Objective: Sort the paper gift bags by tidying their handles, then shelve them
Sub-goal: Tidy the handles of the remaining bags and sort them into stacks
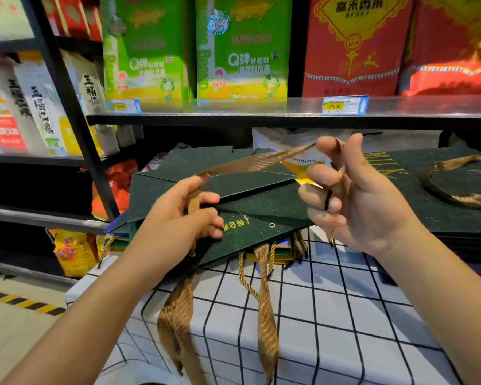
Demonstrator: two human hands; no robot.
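- The task is judged to be at an early stage: on the near pile of dark green gift bags (233, 207), lying on the grid-patterned cloth (331, 315), two gold ribbon handles (265, 309) and some thin gold cords (243, 276) are left hanging untidily over the front edge.
- No gift bag is seen placed on the shelves; the shelf above (289, 111) is taken up by green and red boxed goods, so shelving is judged to be wholly outstanding.
- The left hand (184, 220) is seen curled, its fingers and thumb closed round one end of a gold ribbon handle (250, 163), while it rests on top of the near pile.
- That ribbon is stretched taut from the left hand up and rightward, above the pile, so one handle is being straightened.
- The right hand (353, 190) is raised beside the pile, and the other end of the ribbon is pinched between its thumb and forefinger; the remaining fingers are loosely bent and nothing else is held.
- At the far right, a second stack of green bags (417, 207) is seen with a ribbon handle (461, 179) laid in a loop on top, judged as likely tidied already.
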